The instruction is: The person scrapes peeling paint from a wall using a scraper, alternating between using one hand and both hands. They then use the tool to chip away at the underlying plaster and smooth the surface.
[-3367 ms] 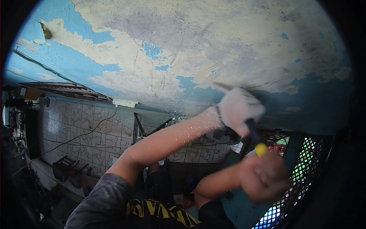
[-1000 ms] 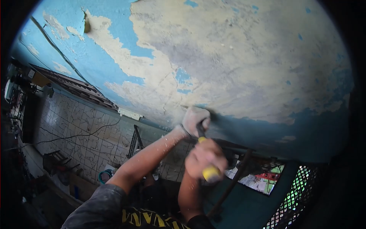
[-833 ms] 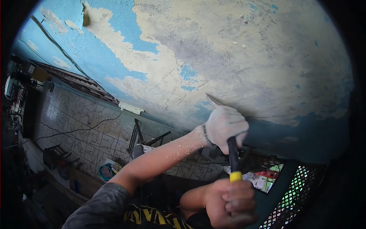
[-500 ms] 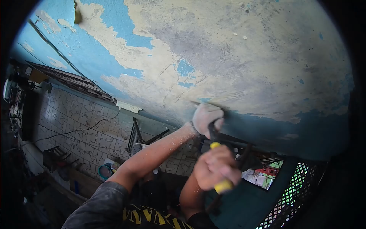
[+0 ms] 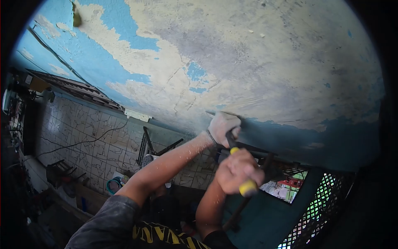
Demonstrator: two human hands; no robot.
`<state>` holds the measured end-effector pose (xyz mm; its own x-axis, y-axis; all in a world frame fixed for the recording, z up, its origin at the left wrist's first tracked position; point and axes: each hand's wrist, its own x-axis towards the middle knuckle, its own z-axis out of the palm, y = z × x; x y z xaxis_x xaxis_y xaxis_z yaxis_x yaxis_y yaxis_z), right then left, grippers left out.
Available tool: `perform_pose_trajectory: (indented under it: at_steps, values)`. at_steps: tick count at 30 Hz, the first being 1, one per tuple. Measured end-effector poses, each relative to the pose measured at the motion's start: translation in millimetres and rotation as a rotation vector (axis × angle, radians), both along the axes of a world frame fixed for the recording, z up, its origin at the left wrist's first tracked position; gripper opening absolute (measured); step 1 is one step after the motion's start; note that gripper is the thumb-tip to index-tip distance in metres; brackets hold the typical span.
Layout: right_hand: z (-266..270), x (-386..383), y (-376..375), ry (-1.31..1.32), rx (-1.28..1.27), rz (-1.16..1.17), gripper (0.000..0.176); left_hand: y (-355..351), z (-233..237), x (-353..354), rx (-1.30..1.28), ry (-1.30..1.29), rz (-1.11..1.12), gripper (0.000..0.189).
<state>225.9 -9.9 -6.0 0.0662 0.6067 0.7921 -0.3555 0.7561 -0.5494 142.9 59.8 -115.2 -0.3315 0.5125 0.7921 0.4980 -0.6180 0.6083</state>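
I look up at a ceiling (image 5: 248,54) of peeling blue paint with wide bare beige and grey patches. Both of my hands grip a scraper with a black and yellow handle (image 5: 239,170). My left hand (image 5: 223,126), white with dust, holds the upper end where the metal blade (image 5: 215,113) presses against the ceiling at the edge of the dark blue paint (image 5: 306,139). My right hand (image 5: 239,171) is wrapped around the yellow end of the handle just below.
A tiled wall (image 5: 91,141) with a hanging black cable runs along the left. A folded metal frame (image 5: 151,145) leans against it. A lattice grille (image 5: 319,216) and a window opening sit at the lower right. Clutter lies on the floor at the lower left.
The scraper has gone back and forth along the paint edge. Since half a second ago both hands stay near the same spot, my right hand shifted slightly right and down.
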Motion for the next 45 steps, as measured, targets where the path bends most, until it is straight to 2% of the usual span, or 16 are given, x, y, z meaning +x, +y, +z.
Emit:
perform_pose_trajectory:
  at_steps: [4,7,12,14,17,20,23,26,30,32,35,38,39,41,44,45]
  values:
    - [69,32,-40,0.104,0.159,-0.040,0.031,-11,102,14,0.237,0.023,-0.058,0.023]
    - [71,38,-43,0.012,0.205,-0.107,0.026,-8,112,12,0.289,0.091,-0.073,0.020]
    - [10,12,-14,-0.181,0.036,-0.052,0.023,7,6,-2,0.085,0.086,-0.079,0.018]
    - [18,21,-20,-0.120,-0.035,-0.019,0.026,4,5,6,0.071,0.072,-0.097,0.018]
    - [58,35,-34,0.096,0.028,0.074,0.027,-7,80,6,0.150,0.138,-0.109,0.019]
    - [85,64,-36,0.001,0.225,-0.034,0.026,-5,127,14,0.255,0.155,-0.147,0.019]
    - [64,45,-23,0.159,0.083,0.079,0.029,-3,96,7,0.180,0.176,-0.128,0.018]
    - [24,20,-5,0.057,-0.094,0.041,0.030,4,17,4,-0.027,0.120,-0.116,0.017]
    - [46,29,-5,0.155,-0.008,0.154,0.029,4,49,0,0.055,0.162,-0.153,0.018]
    - [77,46,-22,0.161,0.016,0.049,0.023,-6,109,8,0.127,0.173,-0.153,0.019]
    - [90,45,-31,0.085,0.143,-0.053,0.023,-8,131,3,0.206,0.220,-0.131,0.019]
    - [52,31,-38,-0.072,-0.027,0.050,0.033,-10,74,-13,0.177,0.217,-0.115,0.016]
    - [30,23,-31,-0.167,0.067,0.054,0.019,-8,41,-16,0.127,0.204,-0.100,0.014]
    - [-7,1,-16,-0.237,0.156,-0.063,0.024,-8,-2,-18,0.049,0.175,-0.085,0.010]
    - [-3,15,-17,-0.258,0.135,-0.159,0.027,-3,5,-25,0.057,0.175,-0.070,0.007]
    - [17,11,-25,-0.032,0.063,0.056,0.026,-6,35,-21,0.095,0.186,-0.052,0.006]
